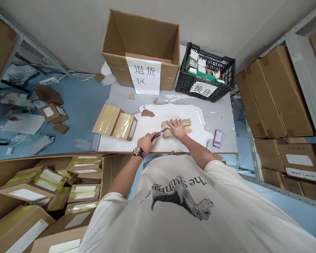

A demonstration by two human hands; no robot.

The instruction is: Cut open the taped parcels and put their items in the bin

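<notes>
A small taped cardboard box (186, 126) lies on the white-covered table (147, 140). Across its top rests my right hand (177, 128), fingers spread and pressing on the cardboard. My left hand (146, 142), with a watch on the wrist, is closed around a red-and-black cutter (157, 136). The cutter's metal end reaches the left part of the box, close to the right hand's fingers. Two more taped boxes, one (107, 119) and another (124, 126), stand side by side to the left of my left hand.
A large open carton (116, 66) and a black crate (183, 77) of small boxes stand at the back. A phone (218, 138) lies right. Lower left, a big carton (105, 175) holds several parcels. Shelves with cartons (287, 95) flank the right side.
</notes>
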